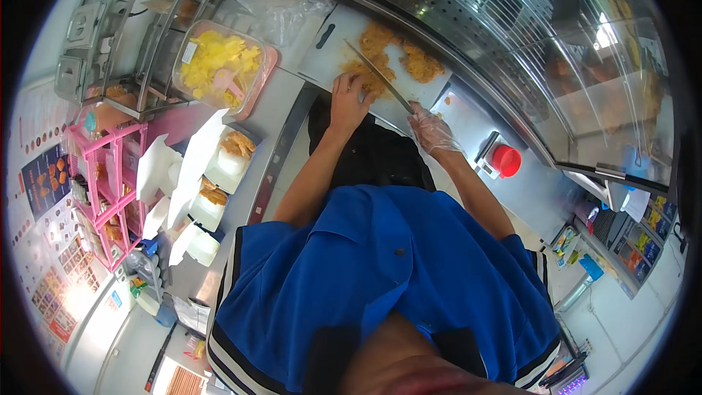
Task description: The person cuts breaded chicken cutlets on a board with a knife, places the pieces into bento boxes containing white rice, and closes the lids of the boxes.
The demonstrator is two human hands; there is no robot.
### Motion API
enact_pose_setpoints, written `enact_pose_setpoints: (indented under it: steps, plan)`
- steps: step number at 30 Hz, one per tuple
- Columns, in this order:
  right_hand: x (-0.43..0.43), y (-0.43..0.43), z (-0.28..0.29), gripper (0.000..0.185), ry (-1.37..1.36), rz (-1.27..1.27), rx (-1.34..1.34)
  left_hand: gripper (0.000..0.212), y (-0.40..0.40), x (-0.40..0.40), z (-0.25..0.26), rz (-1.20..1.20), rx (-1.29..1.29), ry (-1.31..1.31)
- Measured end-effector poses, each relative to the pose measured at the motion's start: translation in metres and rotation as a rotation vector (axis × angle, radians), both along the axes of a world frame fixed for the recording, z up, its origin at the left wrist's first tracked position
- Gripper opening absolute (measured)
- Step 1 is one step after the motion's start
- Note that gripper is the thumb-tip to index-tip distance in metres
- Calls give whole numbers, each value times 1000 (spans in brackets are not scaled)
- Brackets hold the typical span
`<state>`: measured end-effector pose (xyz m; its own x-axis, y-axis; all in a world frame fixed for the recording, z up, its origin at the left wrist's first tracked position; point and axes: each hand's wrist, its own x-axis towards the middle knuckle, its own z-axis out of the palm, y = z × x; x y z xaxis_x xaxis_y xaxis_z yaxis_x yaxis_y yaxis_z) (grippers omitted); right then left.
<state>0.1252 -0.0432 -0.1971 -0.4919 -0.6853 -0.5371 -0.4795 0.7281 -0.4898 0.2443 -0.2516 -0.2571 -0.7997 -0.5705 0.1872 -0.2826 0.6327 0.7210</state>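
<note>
My right hand (pixel 433 127), in a clear plastic glove, is closed round the handle of a long kitchen knife (pixel 379 74). The blade slants up and left over pieces of breaded fried food (pixel 378 41) on a white cutting board (pixel 323 57). My bare left hand (pixel 351 97) rests at the board's near edge, its fingertips on the piece beside the blade; its exact grip is partly hidden. Another breaded piece (pixel 422 63) lies to the right of the knife.
A glass display cabinet (pixel 439 27) borders the board's far side. At left stand a plastic tub of yellow food (pixel 219 66), open white takeaway boxes (pixel 236 167) and a pink rack (pixel 118 175). A red cup (pixel 505 161) sits on the steel counter at right.
</note>
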Motion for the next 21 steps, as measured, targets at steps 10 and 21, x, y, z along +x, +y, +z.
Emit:
enact_pose_setpoints:
  steps: [10,21]
  plan:
    - [0,10,13,34,-25,-11,88,44,-5,-6,6,0,41,-77]
    - [-10,-53,-64,45,21,117,89,47,-5,-5,4,15,82,-69]
